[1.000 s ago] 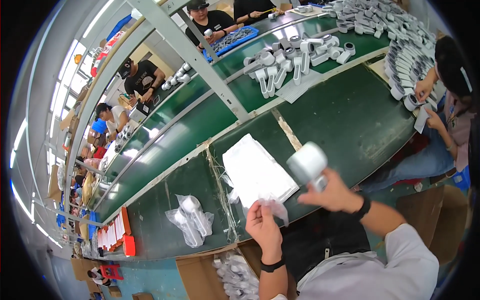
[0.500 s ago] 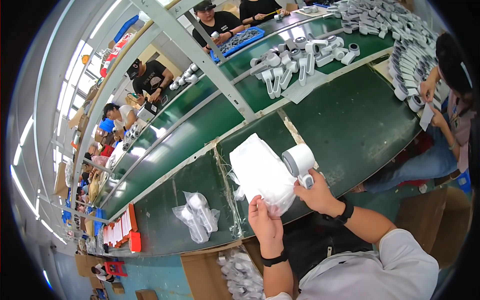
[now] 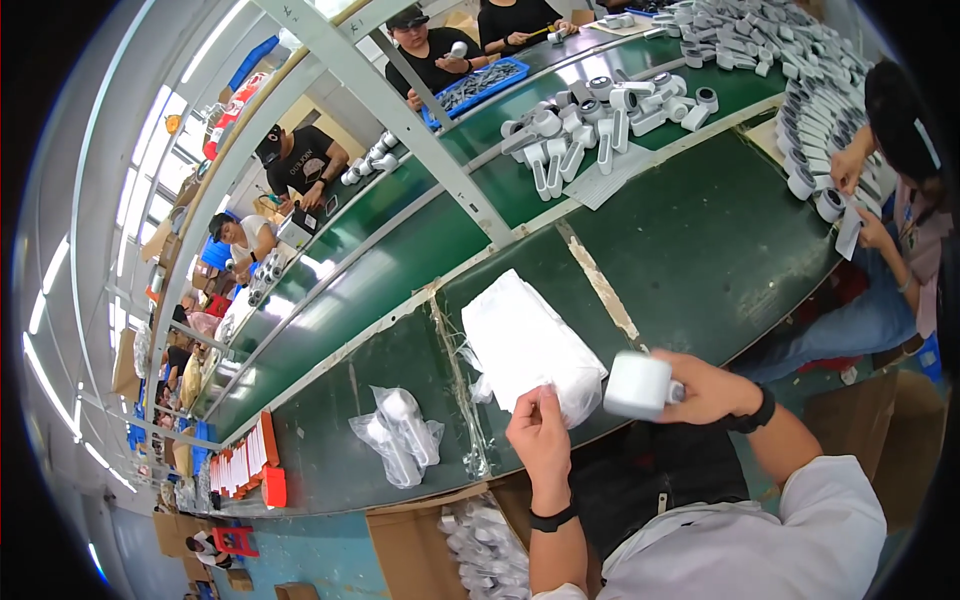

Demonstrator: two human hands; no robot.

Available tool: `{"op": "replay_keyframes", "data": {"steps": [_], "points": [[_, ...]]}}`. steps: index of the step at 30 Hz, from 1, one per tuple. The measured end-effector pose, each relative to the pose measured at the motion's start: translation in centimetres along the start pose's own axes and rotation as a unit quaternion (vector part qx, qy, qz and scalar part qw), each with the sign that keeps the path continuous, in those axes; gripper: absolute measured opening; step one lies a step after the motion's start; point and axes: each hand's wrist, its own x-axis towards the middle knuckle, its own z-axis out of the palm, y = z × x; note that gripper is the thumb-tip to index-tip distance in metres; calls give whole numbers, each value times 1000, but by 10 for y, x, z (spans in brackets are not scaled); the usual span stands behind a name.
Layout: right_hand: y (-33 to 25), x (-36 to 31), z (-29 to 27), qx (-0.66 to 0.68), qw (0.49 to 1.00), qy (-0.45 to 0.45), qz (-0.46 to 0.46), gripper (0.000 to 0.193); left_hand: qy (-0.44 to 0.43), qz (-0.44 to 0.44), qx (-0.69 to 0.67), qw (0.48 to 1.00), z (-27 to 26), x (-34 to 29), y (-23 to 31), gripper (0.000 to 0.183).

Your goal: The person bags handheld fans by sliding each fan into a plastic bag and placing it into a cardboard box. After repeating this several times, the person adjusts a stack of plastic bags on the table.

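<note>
My right hand [image 3: 706, 388] grips a white cylindrical device [image 3: 638, 384] by its handle, close to the near edge of the green conveyor belt [image 3: 700, 250]. My left hand [image 3: 540, 430] pinches the near edge of a stack of white plastic bags [image 3: 525, 340] lying on the belt. The white device hangs just right of the stack's near corner. Both wrists wear dark bands.
A bagged white device [image 3: 398, 435] lies on the belt to the left. A cardboard box [image 3: 420, 545] of bagged units stands below the belt. Many loose white devices [image 3: 590, 125] lie farther along. A person [image 3: 900, 180] works at the right, others sit across the far belt.
My right hand has brought the white device down and toward me, from above the bag stack to beside its near corner. My left hand stays on the bags' edge.
</note>
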Motion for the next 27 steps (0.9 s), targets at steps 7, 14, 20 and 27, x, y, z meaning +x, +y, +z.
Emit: {"op": "replay_keyframes", "data": {"steps": [7,14,20,27], "points": [[-45,17,-10,-121,957,-186,186,100,-93,-19,50,994,8,4,12,14],[-19,43,-8,5,914,-324,244,83,-233,-36,36,971,-14,12,25,11],[-24,44,18,9,927,-202,317,65,-181,114,140,967,-18,13,17,11],[-9,30,41,148,929,-73,330,51,-124,280,302,903,8,0,23,7]]}}
